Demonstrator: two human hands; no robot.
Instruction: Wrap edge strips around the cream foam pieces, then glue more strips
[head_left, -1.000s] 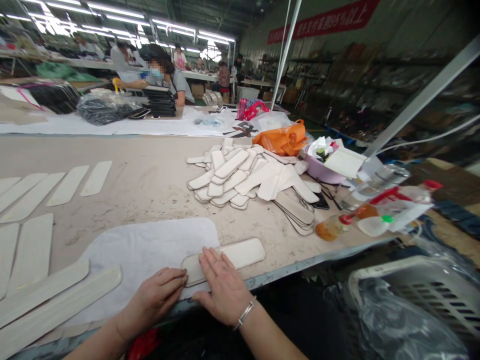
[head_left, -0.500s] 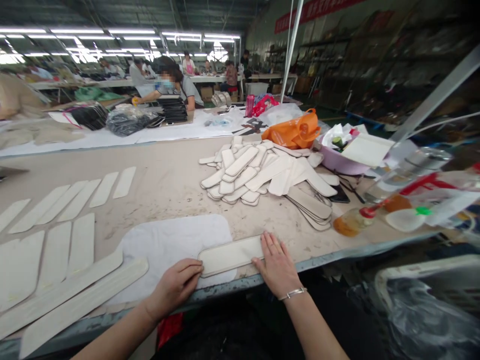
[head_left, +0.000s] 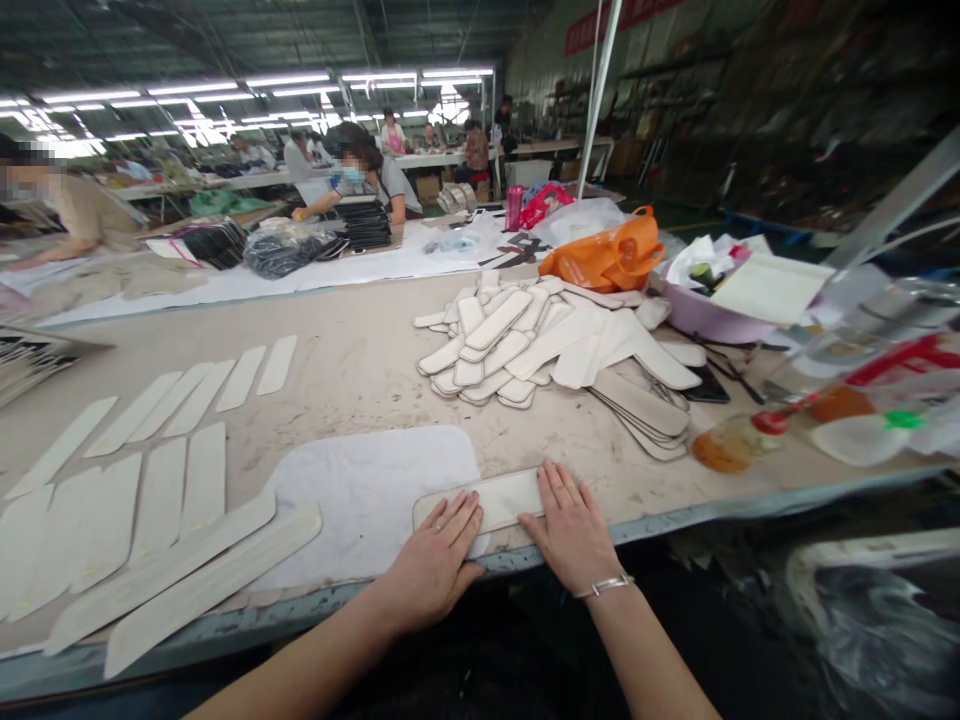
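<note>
A long cream strip (head_left: 504, 500) with rounded corners and a dark outline lies near the table's front edge, partly over a white cloth-like sheet (head_left: 360, 490). My left hand (head_left: 439, 555) rests flat on its left part, fingers stretched out. On the strip's right end lies my right hand (head_left: 570, 520), also flat, with fingers extended and a bracelet at the wrist. The strip's right tip is hidden under that hand. To the left, several pale strips (head_left: 202, 475) are spread in rows on the table. Beyond my hands sits a heap of similar edged strips (head_left: 495, 340).
At the right stand a bottle of amber liquid (head_left: 731, 447), a purple basin (head_left: 705, 312) and an orange bag (head_left: 604, 258). A metal pole (head_left: 598, 100) rises behind. A co-worker (head_left: 367, 175) bends over a stack of black pieces (head_left: 364, 222) across the table.
My left hand has gone from gripping the strip's left end to lying flat on top of it, farther right. My right hand stays on the right end. The view has shifted slightly left.
</note>
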